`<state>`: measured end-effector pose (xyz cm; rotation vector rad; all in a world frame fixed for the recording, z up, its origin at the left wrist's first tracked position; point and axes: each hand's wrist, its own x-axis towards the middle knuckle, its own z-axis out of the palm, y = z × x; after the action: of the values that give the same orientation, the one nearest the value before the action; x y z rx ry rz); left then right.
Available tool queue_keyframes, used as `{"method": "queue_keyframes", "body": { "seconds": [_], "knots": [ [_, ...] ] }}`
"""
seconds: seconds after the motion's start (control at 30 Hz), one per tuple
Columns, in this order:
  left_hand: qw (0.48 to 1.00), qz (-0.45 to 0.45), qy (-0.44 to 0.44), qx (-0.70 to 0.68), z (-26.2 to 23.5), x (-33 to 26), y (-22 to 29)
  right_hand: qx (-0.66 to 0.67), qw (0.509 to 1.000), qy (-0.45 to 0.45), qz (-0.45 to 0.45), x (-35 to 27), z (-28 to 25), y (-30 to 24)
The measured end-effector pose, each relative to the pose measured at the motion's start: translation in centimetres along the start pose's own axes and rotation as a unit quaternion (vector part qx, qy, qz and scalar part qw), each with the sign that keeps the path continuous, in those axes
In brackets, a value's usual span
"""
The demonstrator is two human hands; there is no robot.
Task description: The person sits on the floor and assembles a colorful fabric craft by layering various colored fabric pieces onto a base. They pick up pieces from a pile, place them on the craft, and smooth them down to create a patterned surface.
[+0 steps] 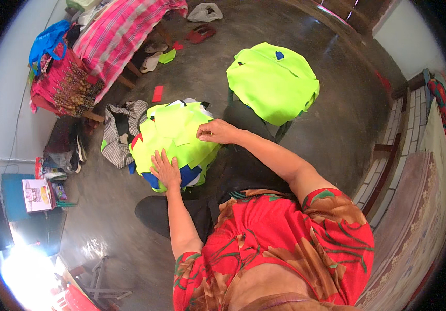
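Note:
A heaped pile of neon yellow-green fabric pieces [179,127], with blue, white and red bits showing at its edges, sits in front of me. My left hand [167,169] lies on the pile's near side, palm down, fingers spread. Over the pile's right edge is my right hand [217,131], fingers curled together in a pinch; whatever is between them, if anything, is too small to make out. Farther off to the right stands a second neon fabric stack [272,80], draped over a support whose legs show below, with a small blue patch on top.
A grey patterned cloth [117,137] lies crumpled left of the pile, near a red scrap [157,94]. Beyond are a bed with a pink plaid cover [124,39], shoes [150,61] and a green scrap [167,56]. A slatted bench [389,155] runs along the right.

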<state>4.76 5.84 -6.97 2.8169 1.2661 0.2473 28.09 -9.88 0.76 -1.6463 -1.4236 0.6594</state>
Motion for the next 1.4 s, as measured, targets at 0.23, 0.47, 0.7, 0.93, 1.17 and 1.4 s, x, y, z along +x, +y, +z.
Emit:
{"method": "queue_keyframes", "body": {
  "seconds": [0.23,0.47,0.7,0.93,1.17,1.4],
  "knots": [
    [1.0,0.007,-0.004,0.027,0.2,-0.2,-0.4,-0.082,0.979,0.165,-0.09,-6.6,-4.6,-5.0],
    [1.0,0.002,0.0,0.009,0.5,-0.2,-0.3,-0.381,0.893,0.218,0.099,-15.2,-9.2,-2.2],
    [0.999,-0.023,-0.039,-0.002,-0.2,0.0,-0.1,-0.426,0.865,0.225,0.139,-15.0,-7.4,0.7],
    [0.999,-0.02,-0.032,0.017,0.1,0.0,0.0,-0.462,0.835,0.278,0.11,-14.4,-6.8,3.3],
    [0.999,-0.019,-0.023,0.024,0.3,-0.1,-0.2,-0.42,0.849,0.31,0.08,-14.4,-6.9,3.5],
    [1.0,-0.016,-0.015,0.01,0.1,-0.1,0.0,-0.093,0.911,0.387,0.111,-14.9,-8.8,3.0]
  ]
}}
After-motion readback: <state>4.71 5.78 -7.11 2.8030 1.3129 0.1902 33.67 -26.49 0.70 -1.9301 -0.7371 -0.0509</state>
